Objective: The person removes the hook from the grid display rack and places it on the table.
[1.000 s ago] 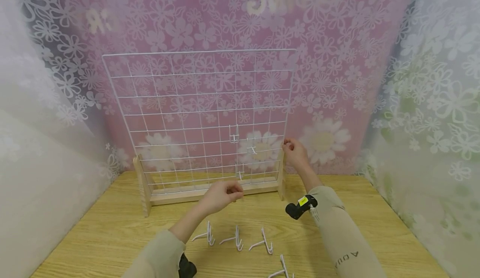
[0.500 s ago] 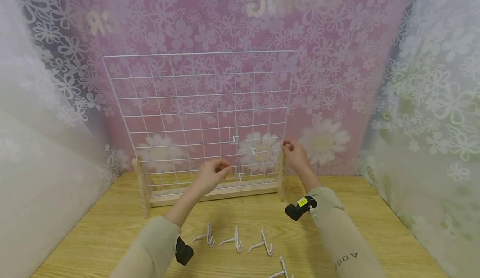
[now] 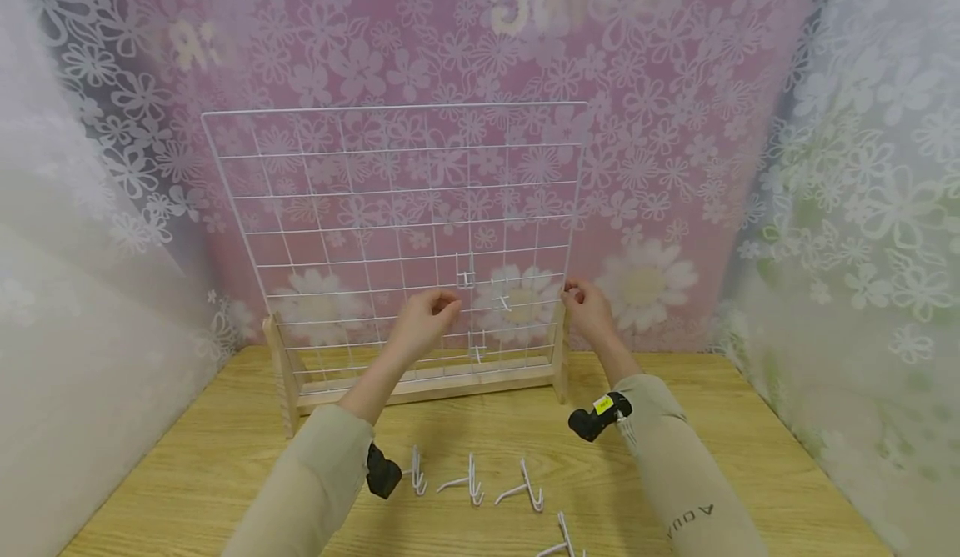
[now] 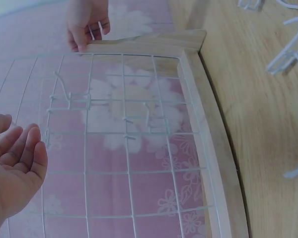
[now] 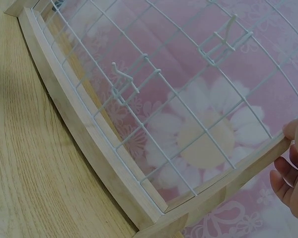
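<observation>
A white wire grid panel [image 3: 360, 223] stands upright in a wooden stand [image 3: 450, 386]. Three white hooks hang on its right part: an upper hook [image 3: 467, 279], a middle hook [image 3: 502, 300] and a lower hook [image 3: 477, 353]. My left hand [image 3: 423, 323] is in front of the grid, just left of these hooks. Its fingers are loosely bent with nothing in them, as the left wrist view confirms. At the right end my right hand [image 3: 591, 311] grips the top of the stand's side post [image 5: 223, 191], thumb on top, fingers curled below.
Several loose white hooks lie on the wooden table in front of the stand, among them a hook [image 3: 471, 480] in the middle and a hook [image 3: 562, 536] nearest me. A pink floral backdrop [image 3: 660, 207] rises behind, with pale floral sheets on both sides.
My left hand has risen from below the lower hook to about the height of the upper hooks, and slightly left. The right hand stays on the post.
</observation>
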`<state>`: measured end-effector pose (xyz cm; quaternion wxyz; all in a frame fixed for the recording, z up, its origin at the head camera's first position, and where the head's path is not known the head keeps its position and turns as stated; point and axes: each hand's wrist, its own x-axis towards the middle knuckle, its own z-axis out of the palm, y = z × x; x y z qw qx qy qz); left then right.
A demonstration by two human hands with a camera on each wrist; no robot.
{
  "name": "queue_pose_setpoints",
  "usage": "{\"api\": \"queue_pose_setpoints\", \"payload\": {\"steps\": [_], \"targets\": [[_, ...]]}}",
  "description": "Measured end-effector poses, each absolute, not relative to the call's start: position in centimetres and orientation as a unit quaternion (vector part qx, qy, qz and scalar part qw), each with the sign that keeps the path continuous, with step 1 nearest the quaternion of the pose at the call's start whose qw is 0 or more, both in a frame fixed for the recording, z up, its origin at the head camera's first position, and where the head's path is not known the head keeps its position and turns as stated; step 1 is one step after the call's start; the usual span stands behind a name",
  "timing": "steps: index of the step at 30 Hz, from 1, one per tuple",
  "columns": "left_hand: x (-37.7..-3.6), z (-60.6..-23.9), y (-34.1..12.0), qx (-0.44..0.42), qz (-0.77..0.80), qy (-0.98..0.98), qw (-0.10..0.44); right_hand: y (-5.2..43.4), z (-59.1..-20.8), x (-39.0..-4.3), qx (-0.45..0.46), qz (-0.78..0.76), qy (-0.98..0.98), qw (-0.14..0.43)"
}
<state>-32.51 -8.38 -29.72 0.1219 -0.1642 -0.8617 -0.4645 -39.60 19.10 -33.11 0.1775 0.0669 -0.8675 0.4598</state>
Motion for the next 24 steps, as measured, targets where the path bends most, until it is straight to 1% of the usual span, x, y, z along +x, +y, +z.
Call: {"api": "queue_pose_setpoints", "payload": {"steps": [14, 24], "targets": [[-34.1, -27.7, -7.2, -0.157, -0.475, -0.852, 0.155, 19.1, -33.1, -39.3, 0.061, 0.464, -0.867, 0.173], [-35.2, -26.9, -6.4, -0.144, -0.477, -0.853, 0.151, 19.0, -32.9, -39.3, 0.056, 0.463, -0.869, 0.167]]}}
